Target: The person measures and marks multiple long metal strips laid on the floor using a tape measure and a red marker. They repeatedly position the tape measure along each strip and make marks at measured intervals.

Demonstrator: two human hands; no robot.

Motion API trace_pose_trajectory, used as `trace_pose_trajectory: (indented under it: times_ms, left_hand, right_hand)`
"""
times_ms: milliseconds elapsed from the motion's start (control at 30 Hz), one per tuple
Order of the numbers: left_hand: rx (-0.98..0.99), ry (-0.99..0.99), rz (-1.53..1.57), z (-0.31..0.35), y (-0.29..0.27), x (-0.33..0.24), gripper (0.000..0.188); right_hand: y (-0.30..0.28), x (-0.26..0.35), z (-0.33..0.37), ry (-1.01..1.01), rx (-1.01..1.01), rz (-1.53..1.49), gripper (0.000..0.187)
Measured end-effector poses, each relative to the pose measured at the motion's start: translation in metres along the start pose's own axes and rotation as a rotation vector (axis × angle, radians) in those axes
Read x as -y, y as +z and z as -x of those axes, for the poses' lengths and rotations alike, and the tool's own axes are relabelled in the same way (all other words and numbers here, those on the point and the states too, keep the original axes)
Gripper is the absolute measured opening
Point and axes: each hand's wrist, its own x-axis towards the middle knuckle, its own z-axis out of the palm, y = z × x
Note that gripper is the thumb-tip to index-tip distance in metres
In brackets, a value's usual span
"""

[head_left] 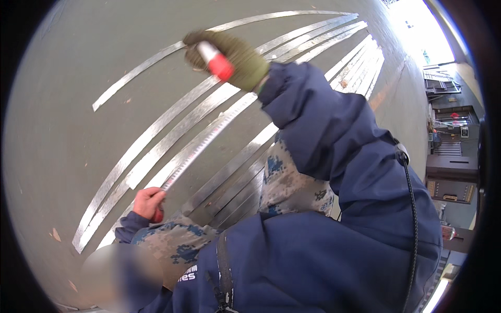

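My bare left hand (148,202) is closed around a red tape measure (157,215) beside my left knee. Its pale blade (197,147) runs out to the upper right, along one of several long flat metal strips (136,72) on the grey floor. My right hand (237,58), in an olive-green glove and blurred by motion, is raised over the strips. In its fingers is a short red-and-white cylinder that looks like a marker (219,65). The far end of the blade shows beneath my right arm; I cannot tell what it is hooked on.
More metal strips (352,70) fan out to the upper right behind my right sleeve, and darker ones (235,188) lie between my legs. A few dry leaves (55,234) dot the floor. Furniture and racks (451,135) stand along the far right, near a bright opening.
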Motion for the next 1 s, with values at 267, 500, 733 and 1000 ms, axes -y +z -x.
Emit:
trace_pose_trajectory:
  times_ms: [267, 500, 733, 1000]
  left_hand:
    - [-0.056, -0.142, -0.161, -0.001, -0.029, -0.057, 0.018]
    - [-0.199, -0.216, -0.261, -0.002, -0.030, -0.158, 0.017]
    - [-0.334, -0.218, -0.528, 0.027, -0.012, -0.200, 0.025]
    - [-0.350, -0.244, -0.565, 0.016, 0.012, -0.152, 0.021]
  right_hand:
    - [-0.206, -0.030, 0.079, 0.323, -0.445, -0.012, 0.033]
    - [-0.237, -0.182, 0.192, 0.679, -0.564, 0.069, 0.019]
    - [-0.215, -0.269, 0.203, 0.786, -0.358, -0.174, 0.021]
    - [-0.186, -0.272, 0.179, 0.787, -0.283, -0.116, 0.016]
